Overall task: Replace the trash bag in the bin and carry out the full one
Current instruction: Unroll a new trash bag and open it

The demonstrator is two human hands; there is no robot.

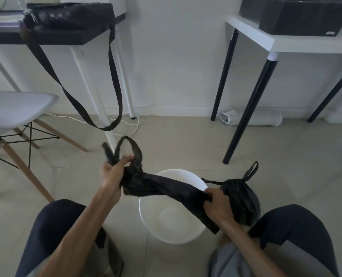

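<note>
A white round bin stands on the floor between my knees, with no liner inside. Stretched above it is a bunched-up fresh black trash bag. My left hand grips the end with the handle loops, which stick up past my fingers. My right hand grips the other end, and a tail of plastic hangs below it. Right of the bin, partly behind my right hand, sits the full black trash bag, tied shut with one loop pointing up.
A grey chair with wooden legs stands at the left. Behind it is a dark table carrying a black shoulder bag whose strap hangs low. A white table with black legs stands at the right, near the wall. Tiled floor surrounds the bin.
</note>
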